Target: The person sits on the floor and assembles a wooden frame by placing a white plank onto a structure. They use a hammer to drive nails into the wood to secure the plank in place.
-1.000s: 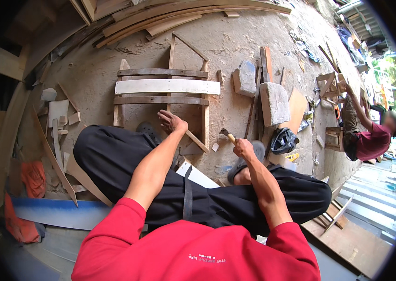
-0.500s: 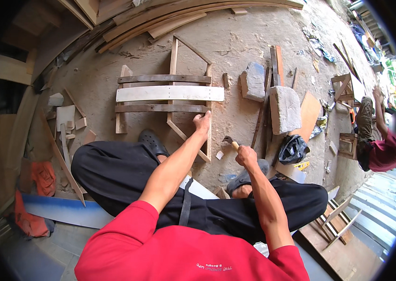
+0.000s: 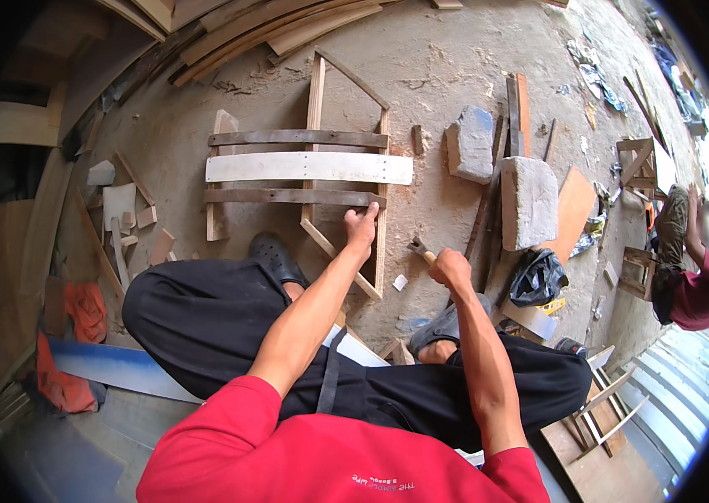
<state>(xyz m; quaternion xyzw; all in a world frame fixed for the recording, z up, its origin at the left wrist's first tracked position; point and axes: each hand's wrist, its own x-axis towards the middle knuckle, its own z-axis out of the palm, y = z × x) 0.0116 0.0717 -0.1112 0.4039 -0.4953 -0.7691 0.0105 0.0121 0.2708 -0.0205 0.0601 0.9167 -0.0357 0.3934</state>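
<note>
A wooden frame of uprights and slanted pieces lies on the floor, crossed by a white slat (image 3: pixel 308 168) between an upper dark slat (image 3: pixel 304 138) and a lower dark slat (image 3: pixel 287 196). At the right end of the lower dark slat is my left hand (image 3: pixel 360 230), index finger and thumb drawn in against the wood; anything between them is too small to make out. To the right, clear of the frame, my right hand (image 3: pixel 450 268) grips a hammer (image 3: pixel 417 246) by its wooden handle, the dark head pointing up and left.
Two pale blocks, one bluish (image 3: pixel 470 144) and one larger (image 3: pixel 528 204), stand right of the frame near a black plastic bag (image 3: pixel 538 277). Wood offcuts (image 3: pixel 118 205) lie at left, stacked boards (image 3: pixel 271 29) at the back. Another person (image 3: pixel 694 285) sits at far right.
My left hand's fingers have shifted from the frame's right edge onto the slat's end. My right hand still holds the hammer beside the frame. The view has shifted slightly.
</note>
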